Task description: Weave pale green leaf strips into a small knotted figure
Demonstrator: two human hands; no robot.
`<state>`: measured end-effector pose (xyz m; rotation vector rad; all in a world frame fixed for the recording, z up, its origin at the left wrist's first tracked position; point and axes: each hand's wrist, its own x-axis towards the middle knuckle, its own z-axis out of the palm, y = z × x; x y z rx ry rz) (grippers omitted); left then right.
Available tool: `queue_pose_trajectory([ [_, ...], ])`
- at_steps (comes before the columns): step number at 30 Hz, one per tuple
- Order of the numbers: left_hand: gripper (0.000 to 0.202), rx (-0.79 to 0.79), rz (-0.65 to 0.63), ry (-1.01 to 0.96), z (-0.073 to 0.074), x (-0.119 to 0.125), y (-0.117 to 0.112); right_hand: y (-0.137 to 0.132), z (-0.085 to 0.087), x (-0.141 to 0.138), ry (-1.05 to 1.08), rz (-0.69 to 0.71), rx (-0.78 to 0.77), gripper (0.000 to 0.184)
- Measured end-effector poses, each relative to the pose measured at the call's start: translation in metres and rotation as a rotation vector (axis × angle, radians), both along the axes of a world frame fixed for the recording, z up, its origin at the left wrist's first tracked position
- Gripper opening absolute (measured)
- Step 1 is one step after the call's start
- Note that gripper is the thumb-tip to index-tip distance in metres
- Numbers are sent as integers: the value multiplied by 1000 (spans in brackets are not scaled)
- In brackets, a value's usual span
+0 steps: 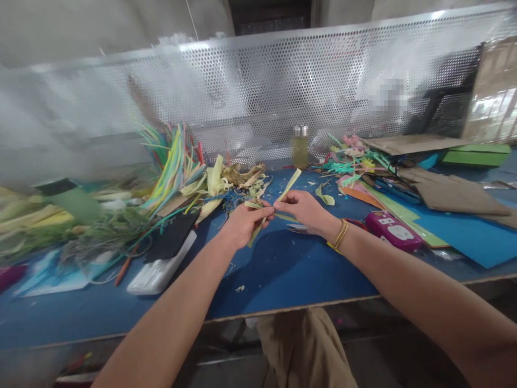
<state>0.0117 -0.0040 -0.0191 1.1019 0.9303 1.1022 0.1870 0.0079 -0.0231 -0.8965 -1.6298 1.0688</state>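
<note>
My left hand (242,222) and my right hand (306,210) meet over the blue table (283,269), both pinching thin pale green leaf strips (288,186). One long strip runs up and right from my fingers, another hangs down below my left hand. A gold bracelet (340,235) circles my right wrist. A heap of coloured strips and dried leaves (181,167) lies just behind my left hand.
A small jar with a metal lid (300,145) stands at the back by the perforated metal screen (283,81). Coloured paper scraps, scissors and cardboard (452,191) lie right. A pink case (393,230), a black pad (173,237) and a white box (161,269) sit nearby.
</note>
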Motion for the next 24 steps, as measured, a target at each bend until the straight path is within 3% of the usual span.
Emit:
queue_pose_trajectory([
  [6,22,75,23,47,-1,1,2,5,-5,-3,133,-80,-90,20],
  [13,17,111,-11,109,-2,-4,1,3,-5,-3,148,-92,-90,22],
  [17,26,89,-12,37,-3,-6,1,6,-4,4,3,-170,-53,25],
  [21,38,56,-15,-56,-1,-8,4,6,4,16,-274,-242,-4,41],
  [24,32,60,22,-62,-1,-8,6,-1,12,18,-463,-336,188,51],
])
